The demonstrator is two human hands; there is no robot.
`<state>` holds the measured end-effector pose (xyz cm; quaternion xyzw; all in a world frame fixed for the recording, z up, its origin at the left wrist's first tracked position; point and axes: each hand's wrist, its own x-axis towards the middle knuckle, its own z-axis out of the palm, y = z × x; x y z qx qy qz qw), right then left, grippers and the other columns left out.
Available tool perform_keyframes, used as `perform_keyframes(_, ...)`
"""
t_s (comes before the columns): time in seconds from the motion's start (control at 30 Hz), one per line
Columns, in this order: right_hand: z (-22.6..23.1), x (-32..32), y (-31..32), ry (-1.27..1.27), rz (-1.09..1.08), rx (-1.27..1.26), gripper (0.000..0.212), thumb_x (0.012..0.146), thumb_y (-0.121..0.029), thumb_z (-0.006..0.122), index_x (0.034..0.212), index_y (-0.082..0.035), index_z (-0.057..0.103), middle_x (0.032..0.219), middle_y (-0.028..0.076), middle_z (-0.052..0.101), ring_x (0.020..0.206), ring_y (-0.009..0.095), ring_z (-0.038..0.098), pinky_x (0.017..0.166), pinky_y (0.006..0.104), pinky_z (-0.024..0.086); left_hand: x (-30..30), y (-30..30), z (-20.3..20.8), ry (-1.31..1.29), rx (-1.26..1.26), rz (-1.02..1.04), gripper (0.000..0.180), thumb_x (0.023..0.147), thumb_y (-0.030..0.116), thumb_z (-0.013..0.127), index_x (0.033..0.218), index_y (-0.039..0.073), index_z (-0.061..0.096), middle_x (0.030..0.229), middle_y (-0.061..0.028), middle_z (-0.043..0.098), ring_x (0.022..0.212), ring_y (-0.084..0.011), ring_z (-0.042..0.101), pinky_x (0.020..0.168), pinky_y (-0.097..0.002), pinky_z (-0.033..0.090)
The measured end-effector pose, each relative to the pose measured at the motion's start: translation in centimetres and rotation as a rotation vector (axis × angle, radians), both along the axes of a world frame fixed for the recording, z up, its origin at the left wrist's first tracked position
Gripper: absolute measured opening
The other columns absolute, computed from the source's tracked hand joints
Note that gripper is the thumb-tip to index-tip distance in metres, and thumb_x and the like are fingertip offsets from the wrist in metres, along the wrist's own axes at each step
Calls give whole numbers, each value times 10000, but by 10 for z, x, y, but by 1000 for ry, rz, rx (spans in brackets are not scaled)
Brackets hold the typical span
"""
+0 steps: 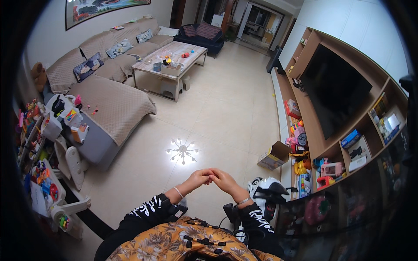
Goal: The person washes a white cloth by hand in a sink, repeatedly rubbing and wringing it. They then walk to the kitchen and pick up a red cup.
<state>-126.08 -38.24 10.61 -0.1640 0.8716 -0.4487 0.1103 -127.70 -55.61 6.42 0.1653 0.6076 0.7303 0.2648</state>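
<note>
In front of my body, above the tiled floor (217, 143), my two hands meet with their fingers together. My left hand (201, 177) is closed, its fingers curled in against the other hand. My right hand (223, 180) is closed too, its fingertips lapping over those of the left. No object shows in either hand, though the overlapping fingers hide the palms partly. A beaded bracelet circles my left wrist and a bangle the right one. Black sleeves with white lettering and small dark devices cover both forearms.
Left stand a beige sofa (117, 104) and a toy-filled rack (48, 187). Farther off is a low table (191, 61) with small items on it. To the right are an open cardboard box (274, 155), a white ride-on toy (267, 191) and a TV cabinet (320, 141) with toys.
</note>
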Motion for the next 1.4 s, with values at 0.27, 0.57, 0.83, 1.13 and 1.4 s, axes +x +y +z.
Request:
perform_keyframes(0.27, 5, -266, 88, -106, -110, -87, 295, 924, -139, 537, 1204, -49, 554, 1035, 101, 648, 920, 175, 614, 823, 291, 487, -301, 65, 9, 14, 8, -55, 177, 874, 53, 484, 989, 35, 617, 794, -13, 588, 727, -88, 554, 657, -233, 477)
perform_keyframes(0.57, -16, -484, 243, -143, -425, -221, 283, 924, -98, 524, 1190, -10, 562, 1033, 93, 647, 927, 151, 611, 828, 283, 490, -595, 163, 6, -71, -66, -202, 207, 899, 71, 472, 1057, 46, 603, 821, 0, 592, 747, -87, 569, 713, -220, 473)
perform_keyframes(0.83, -37, -777, 364, -179, -517, -185, 274, 925, -79, 522, 1184, 1, 564, 1013, 88, 657, 887, 136, 609, 805, 266, 489, -896, 248, 13, -15, -79, -116, 193, 918, 83, 473, 1058, 34, 596, 809, -6, 587, 740, -88, 568, 697, -227, 487)
perform_keyframes(1.13, -5, -1145, 403, -171, -238, -68, 272, 944, -83, 500, 1191, 13, 556, 1039, 82, 637, 916, 134, 589, 844, 268, 475, -1188, 245, -9, -173, -98, 232, 220, 902, 54, 438, 1034, 54, 614, 793, -10, 591, 689, -80, 556, 634, -216, 466)
perform_keyframes(1.4, 3, -1405, 467, -176, -433, -150, 266, 924, -52, 507, 1178, -8, 569, 1017, 76, 644, 890, 133, 591, 816, 262, 477, -1504, 294, -1, -180, -9, 289, 207, 912, 65, 436, 1025, 53, 608, 784, 2, 584, 688, -78, 547, 652, -210, 458)
